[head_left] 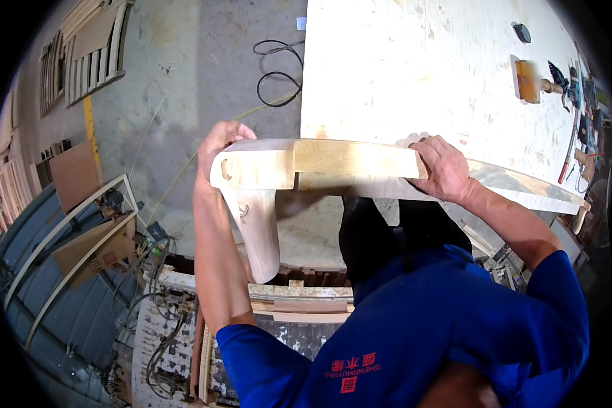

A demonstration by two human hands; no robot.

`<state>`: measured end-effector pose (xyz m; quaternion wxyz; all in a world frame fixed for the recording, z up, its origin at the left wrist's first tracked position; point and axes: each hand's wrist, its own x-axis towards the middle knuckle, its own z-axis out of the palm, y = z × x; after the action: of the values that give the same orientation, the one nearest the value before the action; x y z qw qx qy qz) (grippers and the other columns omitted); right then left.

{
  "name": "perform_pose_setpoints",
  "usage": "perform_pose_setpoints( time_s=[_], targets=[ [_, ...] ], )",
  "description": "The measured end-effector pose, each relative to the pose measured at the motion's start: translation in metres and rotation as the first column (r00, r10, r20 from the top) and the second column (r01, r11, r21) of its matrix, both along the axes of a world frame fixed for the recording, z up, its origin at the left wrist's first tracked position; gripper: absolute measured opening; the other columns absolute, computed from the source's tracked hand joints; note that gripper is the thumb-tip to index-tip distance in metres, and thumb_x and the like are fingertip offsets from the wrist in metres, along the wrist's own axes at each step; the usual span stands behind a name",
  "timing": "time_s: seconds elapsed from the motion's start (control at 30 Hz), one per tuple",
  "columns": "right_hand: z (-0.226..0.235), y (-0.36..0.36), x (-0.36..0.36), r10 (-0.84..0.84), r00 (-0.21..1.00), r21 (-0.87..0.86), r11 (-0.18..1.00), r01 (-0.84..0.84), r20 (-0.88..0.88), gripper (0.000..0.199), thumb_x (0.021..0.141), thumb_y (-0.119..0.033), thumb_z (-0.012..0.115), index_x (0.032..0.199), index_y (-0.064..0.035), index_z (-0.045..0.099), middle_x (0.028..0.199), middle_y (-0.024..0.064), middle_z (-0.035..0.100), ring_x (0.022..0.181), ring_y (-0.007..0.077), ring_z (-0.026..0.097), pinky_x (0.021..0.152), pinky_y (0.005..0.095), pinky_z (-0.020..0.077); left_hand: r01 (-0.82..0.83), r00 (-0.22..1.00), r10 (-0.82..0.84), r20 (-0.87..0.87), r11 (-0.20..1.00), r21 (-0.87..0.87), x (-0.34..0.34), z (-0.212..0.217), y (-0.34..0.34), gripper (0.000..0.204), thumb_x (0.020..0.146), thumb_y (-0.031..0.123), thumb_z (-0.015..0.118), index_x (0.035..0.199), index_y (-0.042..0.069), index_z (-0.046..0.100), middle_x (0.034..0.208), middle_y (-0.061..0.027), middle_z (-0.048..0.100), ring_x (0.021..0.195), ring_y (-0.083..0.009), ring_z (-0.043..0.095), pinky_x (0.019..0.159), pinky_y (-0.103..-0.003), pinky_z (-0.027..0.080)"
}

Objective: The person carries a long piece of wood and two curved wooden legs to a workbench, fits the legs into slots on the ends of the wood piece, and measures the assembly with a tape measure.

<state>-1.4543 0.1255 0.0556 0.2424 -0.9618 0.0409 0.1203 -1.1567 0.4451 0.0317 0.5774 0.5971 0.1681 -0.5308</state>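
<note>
Across the front of me lies a pale wooden furniture part [353, 158], made of a long rail and a thick rounded leg [260, 234] that points down from its left end. My left hand [219, 144] is closed round the outer side of the rail's left end, above the leg; some of its fingers are hidden behind the wood. At the other end my right hand [443, 166] is wrapped over the rail, fingers on top. The rail is beside the near edge of a white worktable [387, 75].
A handsaw [523, 185] lies at the table's near right edge. Farther right are an amber block [528, 81], a small dark object [521, 32] and several tools. A black cable [279, 90] loops on the floor. Wooden frames [98, 58] stand at far left.
</note>
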Motion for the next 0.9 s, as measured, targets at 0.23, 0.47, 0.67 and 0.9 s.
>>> perform_pose_setpoints(
  time_s=[0.23, 0.47, 0.67, 0.9],
  targets=[
    [0.001, -0.001, 0.001, -0.003, 1.000, 0.012, 1.000, 0.003, 0.001, 0.052, 0.073, -0.028, 0.082, 0.115, -0.0074, 0.059, 0.102, 0.0112, 0.060, 0.094, 0.0303, 0.061, 0.079, 0.0387, 0.0532, -0.064, 0.998, 0.063, -0.019, 0.998, -0.016, 0.001, -0.010, 0.001, 0.054, 0.097, 0.043, 0.048, 0.117, -0.005, 0.057, 0.111, -0.0238, 0.066, 0.099, -0.0302, 0.064, 0.088, -0.042, 0.055],
    [0.004, -0.004, 0.001, -0.025, 1.000, 0.037, 0.999, 0.025, -0.003, 0.053, 0.072, -0.030, 0.082, 0.114, -0.0075, 0.060, 0.101, 0.0108, 0.059, 0.093, 0.0299, 0.060, 0.079, 0.0388, 0.0531, -0.123, 0.977, 0.127, 0.170, 0.992, -0.033, 0.014, -0.041, 0.025, 0.065, 0.100, 0.054, 0.042, 0.126, -0.004, 0.051, 0.120, -0.0201, 0.063, 0.114, -0.0261, 0.059, 0.096, -0.042, 0.049],
    [0.003, -0.002, 0.001, -0.014, 1.000, 0.023, 1.000, 0.013, 0.025, 0.051, 0.074, -0.032, 0.081, 0.113, -0.0079, 0.060, 0.099, 0.0107, 0.059, 0.093, 0.0299, 0.060, 0.078, 0.0391, 0.0530, -0.098, 0.995, 0.097, -0.014, 0.983, -0.155, 0.005, -0.036, 0.001, 0.063, 0.098, 0.052, 0.046, 0.126, -0.004, 0.052, 0.127, -0.0275, 0.058, 0.123, -0.0338, 0.055, 0.100, -0.046, 0.048],
    [0.010, 0.003, 0.003, -0.030, 0.999, -0.005, 1.000, 0.030, -0.024, 0.048, 0.075, -0.032, 0.081, 0.111, -0.0086, 0.061, 0.098, 0.0108, 0.059, 0.092, 0.0299, 0.060, 0.079, 0.0388, 0.0528, -0.077, 0.997, 0.076, -0.012, 0.987, -0.141, 0.008, -0.048, 0.007, 0.061, 0.097, 0.052, 0.051, 0.123, -0.004, 0.054, 0.123, -0.0265, 0.061, 0.116, -0.0324, 0.059, 0.098, -0.045, 0.050]
  ],
)
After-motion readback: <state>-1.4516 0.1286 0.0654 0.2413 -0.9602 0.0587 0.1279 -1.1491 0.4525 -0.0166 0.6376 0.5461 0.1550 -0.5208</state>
